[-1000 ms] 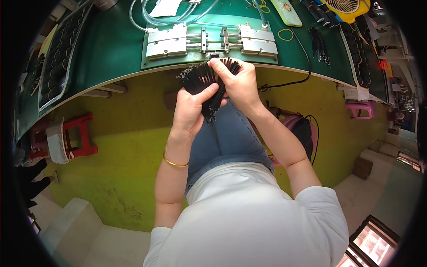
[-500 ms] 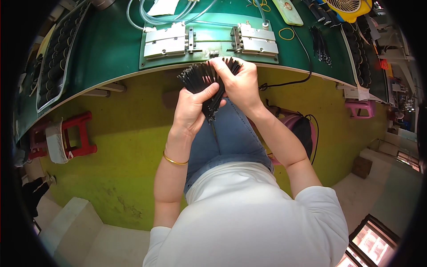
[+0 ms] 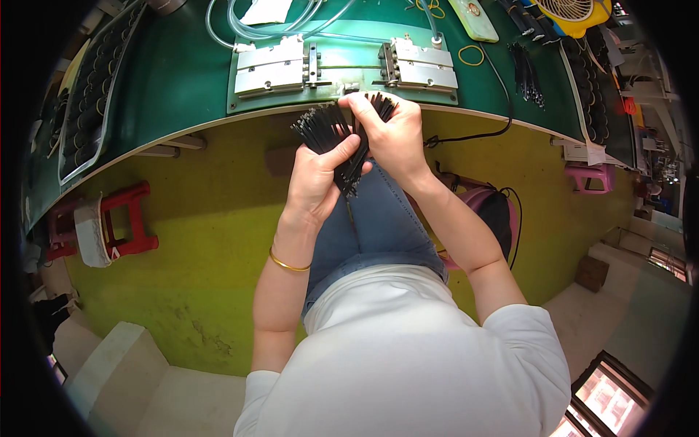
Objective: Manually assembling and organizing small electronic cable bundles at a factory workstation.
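A thick bundle of thin black cables with pale metallic tips fans out in front of my lap. My left hand is closed round its lower left side, the thumb pressed across the cables. My right hand grips a smaller share of them on the right, thumb and index finger at their upper ends. The share's lower ends cross the main bundle below. Just beyond my hands, on the green table, sits a fixture with a left metal block and a right metal block.
Clear tubes run behind the fixture. Trays of black coiled cables stand left and right. More black cables, a phone and a yellow fan lie at the far right. A red stool stands lower left.
My left hand and the bundle have shifted very slightly right and up. My right hand keeps nearly the same place and grip.
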`<state>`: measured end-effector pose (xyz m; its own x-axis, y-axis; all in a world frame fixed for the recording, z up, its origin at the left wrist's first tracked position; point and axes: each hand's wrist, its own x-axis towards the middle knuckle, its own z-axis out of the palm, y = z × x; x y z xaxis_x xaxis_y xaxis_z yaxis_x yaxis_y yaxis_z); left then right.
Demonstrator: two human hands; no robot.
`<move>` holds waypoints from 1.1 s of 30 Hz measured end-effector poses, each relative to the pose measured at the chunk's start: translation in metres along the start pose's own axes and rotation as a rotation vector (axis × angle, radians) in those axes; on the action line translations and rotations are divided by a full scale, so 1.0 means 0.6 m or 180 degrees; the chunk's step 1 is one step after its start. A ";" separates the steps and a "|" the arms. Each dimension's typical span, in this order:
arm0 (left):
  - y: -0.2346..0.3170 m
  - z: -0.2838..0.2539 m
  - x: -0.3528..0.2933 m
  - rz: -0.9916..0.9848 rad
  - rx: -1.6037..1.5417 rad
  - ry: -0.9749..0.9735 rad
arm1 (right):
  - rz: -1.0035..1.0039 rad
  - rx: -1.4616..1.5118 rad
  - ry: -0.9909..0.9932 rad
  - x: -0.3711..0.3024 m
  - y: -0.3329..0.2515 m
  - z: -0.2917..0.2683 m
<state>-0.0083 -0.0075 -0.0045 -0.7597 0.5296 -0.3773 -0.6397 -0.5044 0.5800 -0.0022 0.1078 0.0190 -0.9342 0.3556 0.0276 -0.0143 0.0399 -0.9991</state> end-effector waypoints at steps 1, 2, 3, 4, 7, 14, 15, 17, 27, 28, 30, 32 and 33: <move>-0.002 0.000 0.000 -0.0008 -0.0053 0.0001 | -0.0049 0.0015 0.0073 0.001 0.002 0.002; -0.003 0.000 0.001 -0.0016 -0.0105 0.0002 | -0.0098 0.0030 0.0145 0.002 0.004 0.003; -0.002 0.002 0.000 -0.0016 -0.0106 0.0004 | -0.0097 0.0030 0.0144 0.001 0.005 0.002; -0.001 0.003 0.001 -0.0017 -0.0076 0.0009 | -0.0116 -0.0010 0.0075 0.001 0.007 -0.001; 0.001 0.006 0.001 -0.0018 -0.0016 0.0021 | -0.0155 -0.0087 -0.0062 0.001 0.009 -0.006; -0.003 -0.005 0.000 -0.0062 -0.0200 -0.0117 | 0.0206 0.0326 -0.0102 0.000 0.002 0.001; -0.004 -0.005 0.000 -0.0063 -0.0201 -0.0119 | 0.0206 0.0325 -0.0100 0.000 0.003 0.001; -0.010 -0.003 0.002 0.0000 -0.0396 -0.0113 | 0.0250 0.0285 -0.0027 0.003 0.005 0.000; -0.010 0.010 0.002 0.0091 -0.0336 0.0104 | 0.0384 0.0418 0.0075 0.013 0.012 0.001; -0.010 0.010 0.002 0.0075 -0.0340 0.0114 | 0.0478 0.0516 0.0054 0.012 0.011 0.000; -0.011 0.009 0.004 0.0043 -0.0346 0.0132 | 0.0666 0.0713 0.0014 0.012 0.005 -0.001; -0.012 0.007 0.006 0.0019 -0.0362 0.0101 | 0.0634 0.0709 0.0033 0.013 0.006 -0.002; -0.013 0.006 0.007 -0.0005 -0.0377 0.0069 | 0.0602 0.0705 0.0052 0.014 0.006 -0.002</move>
<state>-0.0060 0.0009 -0.0081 -0.7603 0.5161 -0.3945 -0.6492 -0.5815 0.4904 -0.0093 0.1122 0.0157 -0.9219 0.3523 -0.1610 0.0803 -0.2328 -0.9692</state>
